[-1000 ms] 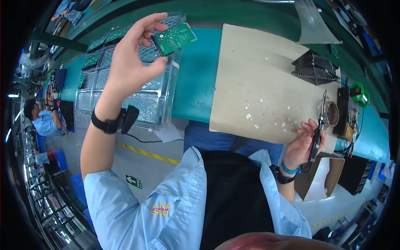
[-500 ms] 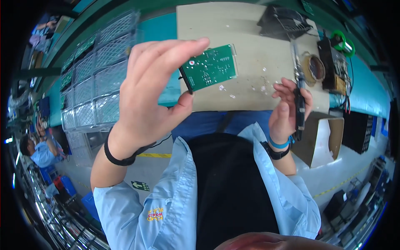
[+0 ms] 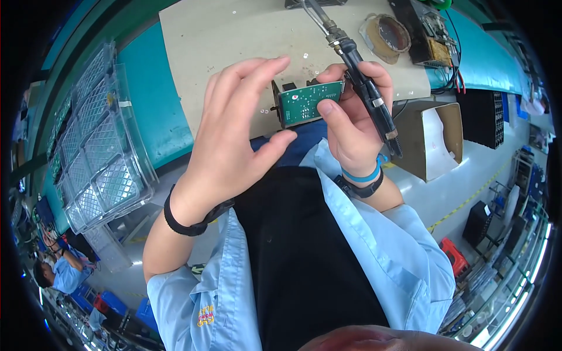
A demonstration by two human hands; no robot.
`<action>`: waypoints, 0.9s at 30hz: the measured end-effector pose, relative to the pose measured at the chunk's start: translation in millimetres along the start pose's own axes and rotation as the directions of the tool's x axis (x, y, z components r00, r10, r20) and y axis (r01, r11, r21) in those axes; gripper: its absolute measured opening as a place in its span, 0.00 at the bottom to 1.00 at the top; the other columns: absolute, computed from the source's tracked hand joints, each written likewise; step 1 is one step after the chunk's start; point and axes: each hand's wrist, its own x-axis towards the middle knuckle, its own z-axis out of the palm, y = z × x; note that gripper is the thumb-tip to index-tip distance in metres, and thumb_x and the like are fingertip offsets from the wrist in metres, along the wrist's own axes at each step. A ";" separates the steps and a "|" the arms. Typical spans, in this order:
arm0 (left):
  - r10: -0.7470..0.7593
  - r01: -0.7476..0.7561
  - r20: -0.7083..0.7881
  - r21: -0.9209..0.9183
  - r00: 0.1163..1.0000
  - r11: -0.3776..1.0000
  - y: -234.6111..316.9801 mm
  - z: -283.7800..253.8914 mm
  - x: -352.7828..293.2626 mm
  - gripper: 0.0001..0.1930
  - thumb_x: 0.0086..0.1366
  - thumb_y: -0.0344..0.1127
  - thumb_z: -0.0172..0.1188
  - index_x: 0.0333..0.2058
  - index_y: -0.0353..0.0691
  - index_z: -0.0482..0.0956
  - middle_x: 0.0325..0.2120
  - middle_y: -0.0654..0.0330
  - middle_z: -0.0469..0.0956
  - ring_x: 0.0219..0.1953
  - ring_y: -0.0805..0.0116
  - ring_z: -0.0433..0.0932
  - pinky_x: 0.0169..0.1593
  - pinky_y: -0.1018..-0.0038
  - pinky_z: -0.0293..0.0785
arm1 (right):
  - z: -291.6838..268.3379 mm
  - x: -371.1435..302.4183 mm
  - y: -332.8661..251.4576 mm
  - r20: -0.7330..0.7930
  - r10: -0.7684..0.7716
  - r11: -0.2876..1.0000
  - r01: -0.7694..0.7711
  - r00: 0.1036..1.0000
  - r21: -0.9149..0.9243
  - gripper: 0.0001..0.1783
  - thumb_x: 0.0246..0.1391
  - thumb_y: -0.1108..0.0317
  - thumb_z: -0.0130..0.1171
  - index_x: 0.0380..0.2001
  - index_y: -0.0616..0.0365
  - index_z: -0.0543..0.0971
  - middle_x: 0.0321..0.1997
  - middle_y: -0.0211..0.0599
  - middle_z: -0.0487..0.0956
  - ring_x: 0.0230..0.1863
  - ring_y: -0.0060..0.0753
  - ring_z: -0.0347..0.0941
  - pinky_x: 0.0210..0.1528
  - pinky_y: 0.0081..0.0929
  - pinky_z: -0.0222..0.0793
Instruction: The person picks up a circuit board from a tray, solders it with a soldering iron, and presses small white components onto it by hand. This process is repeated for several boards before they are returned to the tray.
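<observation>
A green circuit board [image 3: 304, 104], its dotted side toward me and a dark strip along its left edge, is pinched by my right hand [image 3: 354, 120]. The thumb lies across the board's front. The same hand also carries a black soldering iron [image 3: 370, 93], lying slantwise between its fingers with the metal end pointing up and left. My left hand [image 3: 237, 128] is open beside the board's left edge, thumb and fingers spread, with a gap between them and the board. Dark parts on the board's far side show only partly.
A beige mat [image 3: 234, 35] with small pale scraps covers the teal bench. At the far right stand a round brown-rimmed dish [image 3: 386, 36] and a black device [image 3: 424, 35] with cables. Clear plastic trays [image 3: 102, 158] are at left; a cardboard box [image 3: 424, 140] stands at right.
My left hand has let go of the circuit board, which my right hand now holds along with the soldering iron. Both hands have come closer together, and the view has turned.
</observation>
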 end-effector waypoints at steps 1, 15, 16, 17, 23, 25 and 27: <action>-0.056 0.059 0.037 -0.090 0.998 0.994 -2.1 0.5 -2.3 0.30 0.43 0.17 0.67 0.49 0.42 0.80 0.41 0.60 0.78 0.42 0.57 0.77 0.47 0.69 0.74 | -1.2 -0.9 0.3 0.025 -0.023 1.000 0.024 0.999 -0.019 0.40 0.50 0.89 0.59 0.64 0.53 0.58 0.54 0.54 0.73 0.54 0.39 0.73 0.57 0.36 0.72; 0.120 -0.140 -0.118 -0.184 0.986 0.973 -24.8 10.3 -16.5 0.21 0.39 0.13 0.64 0.33 0.41 0.81 0.34 0.59 0.80 0.37 0.61 0.80 0.37 0.72 0.76 | -7.6 -5.9 -3.6 0.264 -0.109 0.985 0.139 0.958 -0.100 0.43 0.53 0.83 0.64 0.64 0.45 0.53 0.53 0.55 0.72 0.52 0.46 0.78 0.55 0.42 0.77; 0.118 -0.138 -0.116 -0.184 0.986 0.973 -26.3 11.6 -16.9 0.21 0.39 0.13 0.64 0.33 0.41 0.81 0.34 0.59 0.80 0.37 0.61 0.80 0.37 0.72 0.76 | -6.9 -7.2 -4.1 0.274 -0.115 0.982 0.151 0.955 -0.115 0.43 0.53 0.82 0.64 0.64 0.44 0.53 0.53 0.55 0.72 0.52 0.45 0.78 0.54 0.42 0.77; 0.131 -0.154 -0.131 -0.189 0.983 0.970 -27.8 12.9 -17.2 0.21 0.38 0.13 0.64 0.33 0.41 0.81 0.34 0.59 0.80 0.37 0.61 0.80 0.37 0.72 0.77 | -6.3 -8.5 -4.6 0.284 -0.121 0.978 0.163 0.951 -0.129 0.43 0.54 0.81 0.65 0.64 0.44 0.52 0.53 0.55 0.72 0.51 0.45 0.78 0.54 0.42 0.77; 0.129 -0.161 -0.153 -0.218 0.980 0.963 -27.7 15.9 -18.1 0.20 0.39 0.13 0.66 0.34 0.40 0.81 0.34 0.57 0.79 0.38 0.59 0.80 0.38 0.72 0.77 | -7.4 -9.7 -2.8 0.313 -0.150 0.974 0.195 0.938 -0.117 0.42 0.54 0.80 0.65 0.64 0.44 0.52 0.53 0.55 0.72 0.51 0.44 0.78 0.54 0.41 0.77; 0.079 -0.104 -0.113 -0.237 0.990 0.966 -24.8 13.6 -18.6 0.20 0.41 0.14 0.67 0.35 0.40 0.81 0.35 0.58 0.79 0.38 0.61 0.80 0.39 0.73 0.77 | -2.6 -10.0 -4.5 0.200 -0.140 0.986 0.155 0.970 -0.056 0.40 0.52 0.81 0.66 0.62 0.50 0.56 0.51 0.57 0.74 0.49 0.44 0.79 0.53 0.42 0.77; -0.020 0.011 -0.032 -0.269 0.999 0.963 -21.3 10.4 -20.5 0.19 0.45 0.16 0.69 0.38 0.39 0.81 0.36 0.59 0.79 0.38 0.65 0.80 0.41 0.76 0.78 | -1.5 -9.6 -4.1 0.145 -0.131 0.990 0.136 0.981 -0.025 0.38 0.51 0.81 0.67 0.61 0.53 0.58 0.50 0.57 0.75 0.49 0.44 0.79 0.53 0.42 0.77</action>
